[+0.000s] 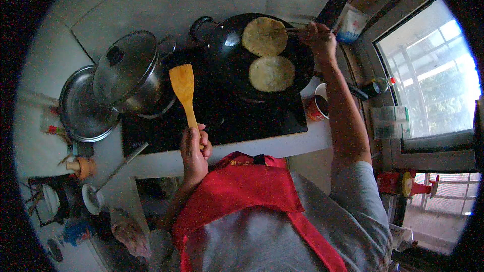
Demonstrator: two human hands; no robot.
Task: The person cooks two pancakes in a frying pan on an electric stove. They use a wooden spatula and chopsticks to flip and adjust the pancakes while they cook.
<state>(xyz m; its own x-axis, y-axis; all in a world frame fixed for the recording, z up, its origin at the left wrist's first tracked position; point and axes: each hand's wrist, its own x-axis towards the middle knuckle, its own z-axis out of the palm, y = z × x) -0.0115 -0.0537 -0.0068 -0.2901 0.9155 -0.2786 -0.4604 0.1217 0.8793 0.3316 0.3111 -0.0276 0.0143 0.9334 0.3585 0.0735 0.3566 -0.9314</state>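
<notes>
My left hand [196, 151] grips the handle of a wooden spatula [183, 83], its flat blade raised over the black cooktop [227, 121]. Two round flatbreads lie in the black wok [227, 71]: a browner one [264, 37] towards the wall and a paler one [271, 74] nearer me. My right hand [319, 37] is closed around thin sticks, probably chopsticks, at the wok's right side. Their tips reach the edge of the browner flatbread; whether they pinch it I cannot tell.
Left of the wok stand a steel pot [141, 100] with a glass lid [126, 68] and a wide metal pan [89, 121]. A paper cup [318, 107] is under my right forearm. A ladle-like utensil [117, 170] rests at a white bowl [92, 199]. A bottle [378, 85] stands by the window.
</notes>
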